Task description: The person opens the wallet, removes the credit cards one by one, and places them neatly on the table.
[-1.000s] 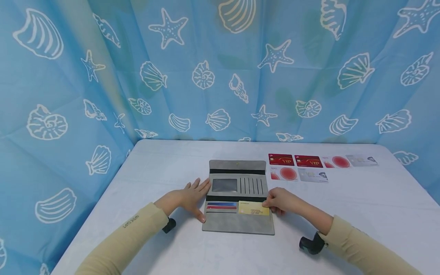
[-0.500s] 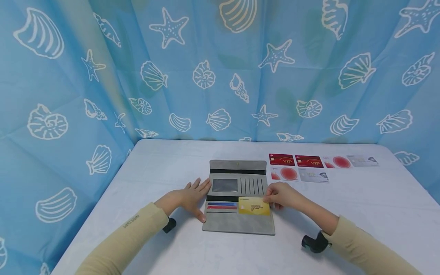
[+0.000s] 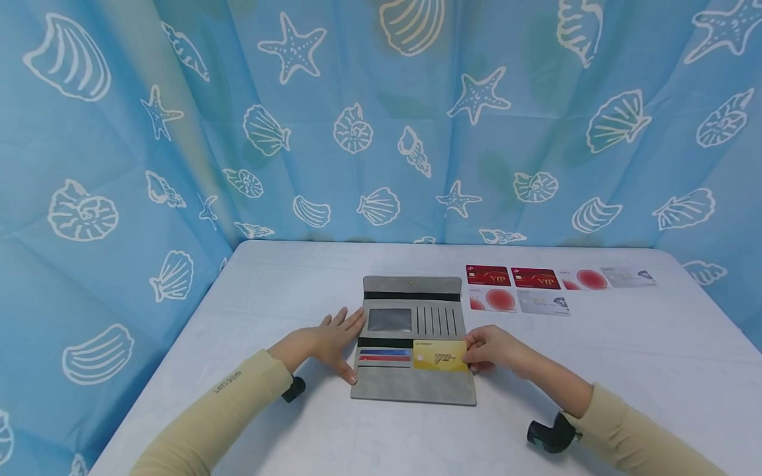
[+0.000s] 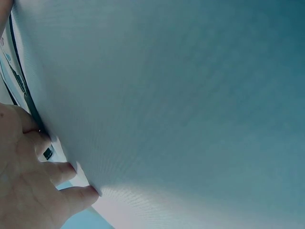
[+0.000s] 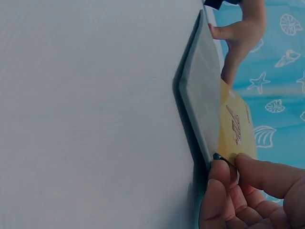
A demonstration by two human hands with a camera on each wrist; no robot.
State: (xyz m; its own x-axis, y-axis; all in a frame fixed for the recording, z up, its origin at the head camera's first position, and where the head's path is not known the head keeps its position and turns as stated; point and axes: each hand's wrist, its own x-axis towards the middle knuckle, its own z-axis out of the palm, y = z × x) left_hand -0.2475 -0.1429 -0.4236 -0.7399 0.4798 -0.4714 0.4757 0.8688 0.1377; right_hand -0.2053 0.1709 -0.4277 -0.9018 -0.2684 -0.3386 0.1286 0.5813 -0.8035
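Observation:
A grey wallet [image 3: 411,390] lies unfolded on the table. Its lower right part bears a yellow card [image 3: 437,356], whose lower edge meets a slot. My right hand [image 3: 494,348] pinches the right end of this card at the wallet's edge. In the right wrist view the thumb [image 5: 267,174] lies against the yellow card [image 5: 236,126], and curled fingers sit by the wallet's [image 5: 202,90] edge. With fingers spread, my left hand [image 3: 330,344] rests at the wallet's left edge. Blue and red cards [image 3: 384,356] show as thin strips in the left slots.
Two red VIP cards [image 3: 488,276], white cards with red circles [image 3: 500,299] and silver cards [image 3: 544,303] lie in two rows to the right, behind the right hand. A white cloth covers the table [image 3: 286,284]. Behind it hangs a blue shell-print curtain [image 3: 333,86].
The yellow card has shifted up slightly, and more of its face shows. My right hand went up a little, then came down at the card's right end. The left hand stayed put.

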